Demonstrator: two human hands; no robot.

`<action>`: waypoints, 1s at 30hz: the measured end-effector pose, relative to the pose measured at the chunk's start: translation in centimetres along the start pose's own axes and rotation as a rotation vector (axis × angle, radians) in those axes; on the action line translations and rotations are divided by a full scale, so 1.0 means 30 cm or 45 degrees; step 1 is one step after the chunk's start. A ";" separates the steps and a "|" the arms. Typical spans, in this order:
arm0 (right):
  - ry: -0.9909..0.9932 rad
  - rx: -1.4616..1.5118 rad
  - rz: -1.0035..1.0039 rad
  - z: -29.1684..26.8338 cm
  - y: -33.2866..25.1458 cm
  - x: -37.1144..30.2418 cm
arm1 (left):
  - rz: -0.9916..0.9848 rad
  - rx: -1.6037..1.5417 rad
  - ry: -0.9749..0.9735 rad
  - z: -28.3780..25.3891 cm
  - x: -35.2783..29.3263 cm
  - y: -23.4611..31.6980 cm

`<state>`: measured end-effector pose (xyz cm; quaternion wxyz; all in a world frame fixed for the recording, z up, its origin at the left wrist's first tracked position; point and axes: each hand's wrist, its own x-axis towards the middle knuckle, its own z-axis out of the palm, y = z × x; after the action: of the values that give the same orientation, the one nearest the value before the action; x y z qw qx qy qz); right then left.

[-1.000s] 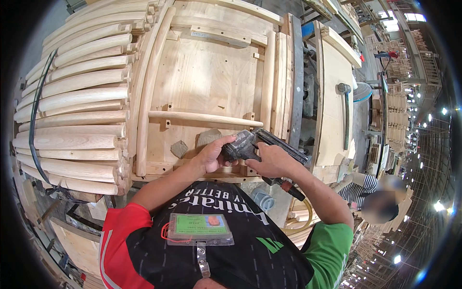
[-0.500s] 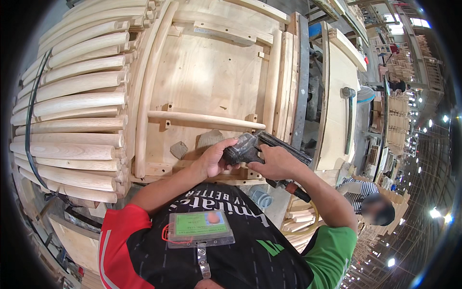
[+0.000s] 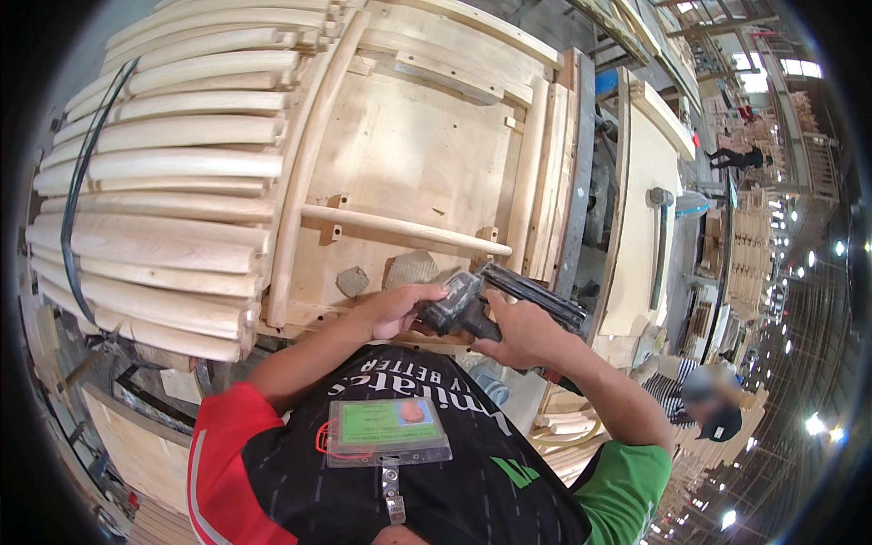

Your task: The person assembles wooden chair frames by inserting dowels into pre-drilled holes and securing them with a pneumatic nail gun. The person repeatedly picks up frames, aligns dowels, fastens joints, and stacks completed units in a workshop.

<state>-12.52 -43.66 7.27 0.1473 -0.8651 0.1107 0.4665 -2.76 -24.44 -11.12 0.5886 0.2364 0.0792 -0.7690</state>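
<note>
Close in front of my body I hold a dark pneumatic nail gun [image 3: 463, 307] with both hands. My left hand [image 3: 400, 311] is closed around its blunt end, with the thumb on top. The fingers of my right hand [image 3: 527, 329] wrap round its grip, and the long magazine [image 3: 536, 298] points away to the right. Beyond the tool lies a wooden frame on a plywood board [image 3: 409, 136]. A round wooden rail [image 3: 409, 229] spans the frame between small drilled blocks. Two rough offcuts, one small piece [image 3: 351, 282] and one larger piece [image 3: 411, 270], lie near my left hand.
On the left, a stack of curved wooden legs [image 3: 182, 173] is bound by a dark strap [image 3: 77, 200]. A hammer [image 3: 658, 245] rests on a board at the right. A person in a striped top [image 3: 668, 389] is at the right, near stacked wood.
My view has shifted, so the bench and leg stack appear further right and slightly lower. Both hands still hold the nail gun, which has hardly moved against my body.
</note>
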 end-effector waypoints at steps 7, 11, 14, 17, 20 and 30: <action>-0.035 -0.487 -0.473 -0.113 -0.204 0.053 | 0.382 -0.189 0.156 0.001 -0.208 -0.066; 0.144 -0.733 -0.753 -0.152 -0.301 0.182 | 0.743 -0.347 0.489 0.052 -0.274 -0.066; 0.215 -0.931 -0.931 -0.225 -0.377 0.261 | 0.970 -0.361 0.547 0.004 -0.298 -0.062; 0.157 -1.134 -0.907 -0.294 -0.479 0.320 | 1.085 -0.568 0.544 -0.035 -0.275 -0.028; 0.068 -1.204 -0.834 -0.333 -0.542 0.350 | 1.166 -0.712 0.496 -0.082 -0.238 -0.004; 0.074 -1.178 -0.879 -0.335 -0.523 0.389 | 1.288 -0.576 0.355 -0.085 -0.230 0.013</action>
<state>6.73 -33.28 5.09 -0.1059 -0.8379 -0.3895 0.3674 -0.36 -17.56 -10.15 0.9035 0.2121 0.1958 -0.3168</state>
